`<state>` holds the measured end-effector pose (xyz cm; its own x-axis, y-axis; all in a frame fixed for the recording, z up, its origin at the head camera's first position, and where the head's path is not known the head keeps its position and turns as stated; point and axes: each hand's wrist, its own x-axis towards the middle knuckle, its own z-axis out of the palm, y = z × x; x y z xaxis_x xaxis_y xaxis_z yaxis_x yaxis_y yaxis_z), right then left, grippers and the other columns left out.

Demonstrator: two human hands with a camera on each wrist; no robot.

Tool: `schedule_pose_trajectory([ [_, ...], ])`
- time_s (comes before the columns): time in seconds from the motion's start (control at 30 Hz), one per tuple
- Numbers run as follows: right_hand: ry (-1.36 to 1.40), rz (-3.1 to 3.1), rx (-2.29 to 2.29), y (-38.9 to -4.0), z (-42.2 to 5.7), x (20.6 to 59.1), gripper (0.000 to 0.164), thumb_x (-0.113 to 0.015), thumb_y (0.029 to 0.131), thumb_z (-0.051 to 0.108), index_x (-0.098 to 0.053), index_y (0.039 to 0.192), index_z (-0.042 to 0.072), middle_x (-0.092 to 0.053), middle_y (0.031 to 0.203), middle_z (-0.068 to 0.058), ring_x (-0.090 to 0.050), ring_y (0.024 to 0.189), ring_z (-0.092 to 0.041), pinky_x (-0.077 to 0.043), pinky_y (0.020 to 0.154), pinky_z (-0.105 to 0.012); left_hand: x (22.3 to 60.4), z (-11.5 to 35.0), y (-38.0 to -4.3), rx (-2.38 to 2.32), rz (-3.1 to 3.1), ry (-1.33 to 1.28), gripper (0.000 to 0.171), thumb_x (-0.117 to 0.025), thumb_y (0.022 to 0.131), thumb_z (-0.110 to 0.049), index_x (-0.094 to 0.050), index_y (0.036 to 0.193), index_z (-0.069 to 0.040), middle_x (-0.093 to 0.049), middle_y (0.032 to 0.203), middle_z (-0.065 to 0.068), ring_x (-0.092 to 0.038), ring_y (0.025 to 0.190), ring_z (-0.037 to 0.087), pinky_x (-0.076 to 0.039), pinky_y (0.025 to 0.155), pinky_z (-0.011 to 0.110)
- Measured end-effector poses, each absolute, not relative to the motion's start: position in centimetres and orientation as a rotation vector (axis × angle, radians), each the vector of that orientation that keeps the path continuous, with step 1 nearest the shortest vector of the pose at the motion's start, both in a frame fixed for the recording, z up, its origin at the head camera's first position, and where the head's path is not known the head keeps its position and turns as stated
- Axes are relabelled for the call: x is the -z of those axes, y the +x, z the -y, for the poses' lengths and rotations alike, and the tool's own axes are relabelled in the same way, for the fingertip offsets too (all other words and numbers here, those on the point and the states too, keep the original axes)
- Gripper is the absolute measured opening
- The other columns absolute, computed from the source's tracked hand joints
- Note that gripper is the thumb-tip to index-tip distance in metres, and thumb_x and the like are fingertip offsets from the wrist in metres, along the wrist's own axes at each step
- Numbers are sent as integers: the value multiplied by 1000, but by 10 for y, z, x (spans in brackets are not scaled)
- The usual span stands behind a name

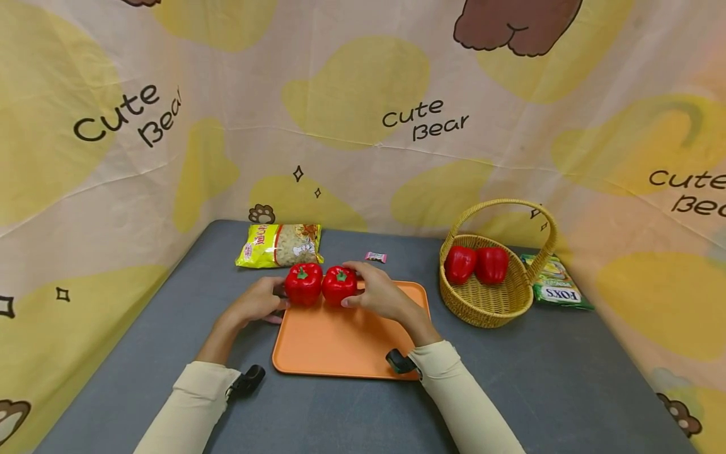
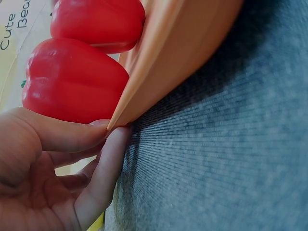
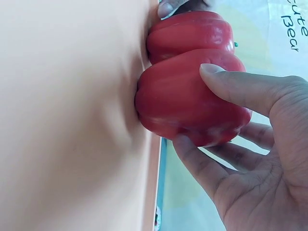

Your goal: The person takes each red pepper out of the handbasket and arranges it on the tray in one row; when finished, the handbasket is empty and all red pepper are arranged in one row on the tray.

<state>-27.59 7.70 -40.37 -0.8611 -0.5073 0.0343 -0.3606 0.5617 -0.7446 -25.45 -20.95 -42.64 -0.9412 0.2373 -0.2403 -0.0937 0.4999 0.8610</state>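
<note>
Two bare hands worked at an orange tray [image 1: 340, 347] on a grey table [image 1: 317, 416]. The left hand [image 1: 258, 299] was at the tray's far left corner: its thumb and a finger were closed together on the rim, thumb above and finger below, pinching it. Just inside that corner, along the tray's far edge, stood two red bell peppers, the left pepper [image 1: 303, 285] and the right pepper [image 1: 339, 287], side by side and touching, green stems upward. The right hand [image 1: 382, 293] held the right pepper, its thumb and fingers spread about as wide as the pepper and curved around it, the thumb on the near side.

Beyond the tray, near the table's far left corner, lay a yellow bag [image 1: 278, 246] with a clear window. A small pink packet [image 1: 376, 257] lay past the middle of the tray's far edge. Off the tray's right edge stood a wicker basket [image 1: 482, 315] with a tall handle, holding two more red peppers [image 1: 475, 265]. Partly behind it, toward the table's far right corner, lay a green FOX'S packet [image 1: 558, 290]. A cloth [image 1: 351, 82] printed "Cute Bear" hung behind.
</note>
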Motion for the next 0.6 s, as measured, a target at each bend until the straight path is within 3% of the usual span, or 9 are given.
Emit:
schedule_pose_trajectory([
  [0.6,-749,-2609,1154,-278,-78,403,81,-85,87,14,-46,158,10,-57,152,-10,-57,137,-31,-55,111,-49,427,210,-255,-1433,-2414,116,54,-60,97,3,-47,148,13,-63,131,29,-69,99,27,-68,72,40],
])
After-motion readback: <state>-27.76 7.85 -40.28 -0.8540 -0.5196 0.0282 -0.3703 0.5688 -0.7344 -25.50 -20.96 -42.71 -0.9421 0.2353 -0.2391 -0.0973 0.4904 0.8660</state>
